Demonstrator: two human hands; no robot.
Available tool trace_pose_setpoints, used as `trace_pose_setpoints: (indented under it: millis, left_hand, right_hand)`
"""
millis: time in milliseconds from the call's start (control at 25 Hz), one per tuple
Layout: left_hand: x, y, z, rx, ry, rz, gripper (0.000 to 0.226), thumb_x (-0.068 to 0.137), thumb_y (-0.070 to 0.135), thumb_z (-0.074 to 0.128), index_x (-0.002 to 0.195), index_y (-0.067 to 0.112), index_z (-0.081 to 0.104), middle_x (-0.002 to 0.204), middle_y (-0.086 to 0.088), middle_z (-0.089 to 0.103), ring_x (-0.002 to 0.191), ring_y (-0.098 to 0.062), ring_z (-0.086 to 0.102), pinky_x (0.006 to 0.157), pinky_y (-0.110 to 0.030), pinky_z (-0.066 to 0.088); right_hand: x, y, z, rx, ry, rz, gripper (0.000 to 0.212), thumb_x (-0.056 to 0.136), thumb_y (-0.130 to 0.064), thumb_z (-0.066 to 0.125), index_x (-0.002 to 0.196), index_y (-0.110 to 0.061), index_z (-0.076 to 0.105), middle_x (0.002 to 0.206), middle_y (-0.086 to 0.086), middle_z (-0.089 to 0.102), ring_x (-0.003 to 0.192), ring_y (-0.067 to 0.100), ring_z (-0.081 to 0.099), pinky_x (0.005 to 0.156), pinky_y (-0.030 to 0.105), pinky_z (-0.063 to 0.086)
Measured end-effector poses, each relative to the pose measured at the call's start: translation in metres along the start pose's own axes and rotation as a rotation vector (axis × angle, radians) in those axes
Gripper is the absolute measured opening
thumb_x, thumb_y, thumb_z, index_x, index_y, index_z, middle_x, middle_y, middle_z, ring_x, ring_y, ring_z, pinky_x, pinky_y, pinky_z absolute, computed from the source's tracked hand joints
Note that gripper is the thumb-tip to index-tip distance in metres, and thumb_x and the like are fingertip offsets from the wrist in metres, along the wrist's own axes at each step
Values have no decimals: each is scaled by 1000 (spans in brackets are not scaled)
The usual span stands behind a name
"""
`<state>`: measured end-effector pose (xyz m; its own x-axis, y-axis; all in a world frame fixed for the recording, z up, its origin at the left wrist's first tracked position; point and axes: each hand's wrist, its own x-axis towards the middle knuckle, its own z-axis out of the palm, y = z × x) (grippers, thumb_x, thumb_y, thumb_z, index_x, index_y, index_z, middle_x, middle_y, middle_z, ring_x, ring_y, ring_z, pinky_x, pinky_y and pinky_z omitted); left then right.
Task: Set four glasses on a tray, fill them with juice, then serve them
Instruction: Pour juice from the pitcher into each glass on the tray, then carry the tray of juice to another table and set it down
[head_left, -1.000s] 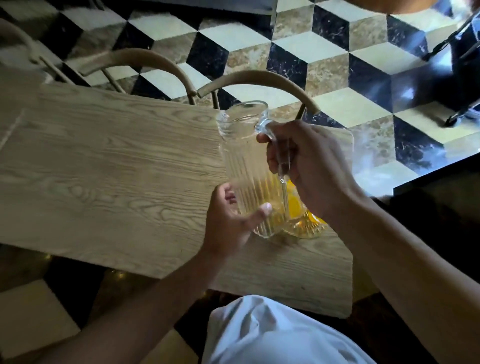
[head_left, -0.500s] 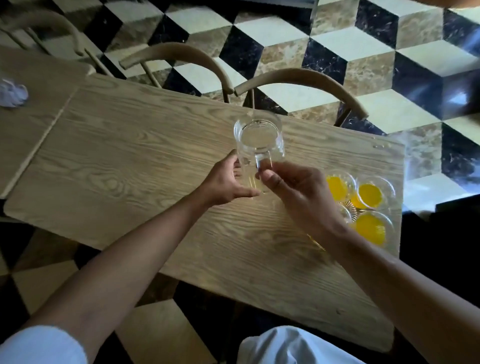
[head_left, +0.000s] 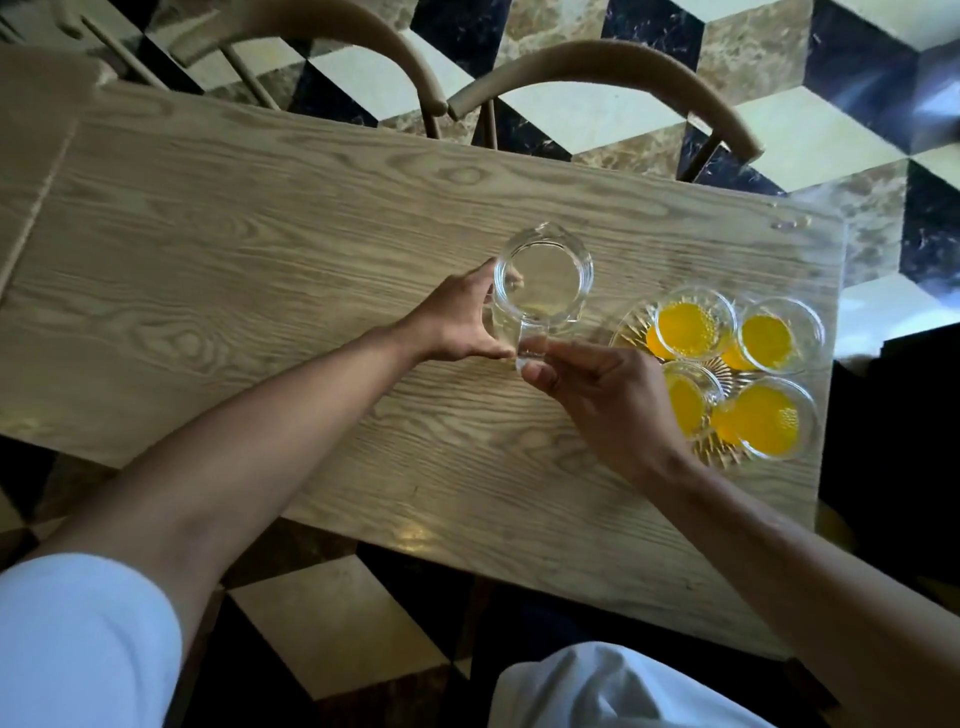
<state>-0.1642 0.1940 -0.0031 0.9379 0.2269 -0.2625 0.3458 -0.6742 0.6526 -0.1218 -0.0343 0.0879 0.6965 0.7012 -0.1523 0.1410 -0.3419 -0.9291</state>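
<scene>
An empty clear glass jug (head_left: 543, 278) stands upright on the wooden table (head_left: 260, 249). My left hand (head_left: 457, 322) cups its left side. My right hand (head_left: 602, 400) pinches its handle at the near side. To the right, a cut-glass tray (head_left: 631, 327) carries several glasses filled with orange juice: one at the back left (head_left: 693, 322), one at the back right (head_left: 779, 335), one at the front right (head_left: 771, 418), and one at the front left (head_left: 685, 395) partly hidden by my right hand.
Two curved wooden chair backs (head_left: 613, 67) stand along the table's far edge. A second table (head_left: 31, 119) adjoins on the left. The tray sits close to the table's right edge, beyond which is a dark surface (head_left: 893, 441). The floor is patterned tile.
The jug came down from a raised, held position to stand on the table left of the tray. My view tilted downward, bringing the tray of filled glasses into sight.
</scene>
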Motion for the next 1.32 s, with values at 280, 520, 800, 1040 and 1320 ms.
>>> trace_pose_setpoints:
  millis: [280, 520, 800, 1040, 1320]
  left_hand:
    - [1, 2, -1, -4, -14, 11, 81, 64, 25, 98, 134, 14, 59, 127, 0, 70, 115, -18, 68, 101, -30, 52]
    - [-4, 0, -1, -149, -27, -79, 84, 63, 11, 97, 137, 14, 56, 118, 11, 66, 97, 27, 59, 82, 8, 36]
    - [-35, 6, 8, -212, 52, -221, 107, 69, 10, 96, 157, 8, 34, 149, -15, 55, 136, -24, 56, 113, -29, 47]
    - [-111, 25, 39, -31, 258, -265, 60, 86, 17, 84, 140, 8, 60, 131, -13, 69, 121, -27, 66, 103, -33, 49]
    - [-134, 99, 79, -69, 269, -129, 29, 90, 7, 75, 119, 9, 73, 108, -5, 74, 98, -20, 71, 84, -18, 51]
  right_hand:
    - [-2, -5, 2, 56, 17, 58, 26, 86, -25, 79, 112, -26, 78, 96, -19, 77, 95, -9, 70, 78, 8, 52]
    - [1, -9, 0, 34, 23, 66, 27, 88, -29, 77, 115, -23, 77, 102, -9, 79, 95, -7, 71, 83, 13, 54]
    - [-7, -3, -16, -1, 75, 79, 35, 87, -22, 78, 121, -13, 73, 112, -7, 76, 100, -10, 67, 85, 5, 49]
    - [-34, 16, -94, -24, 232, 62, 28, 91, -23, 73, 118, -16, 74, 109, -10, 76, 102, -5, 69, 92, 19, 54]
    - [-70, 58, -171, -76, 410, 76, 22, 91, -18, 72, 112, -13, 76, 102, 0, 78, 92, 2, 73, 87, 24, 57]
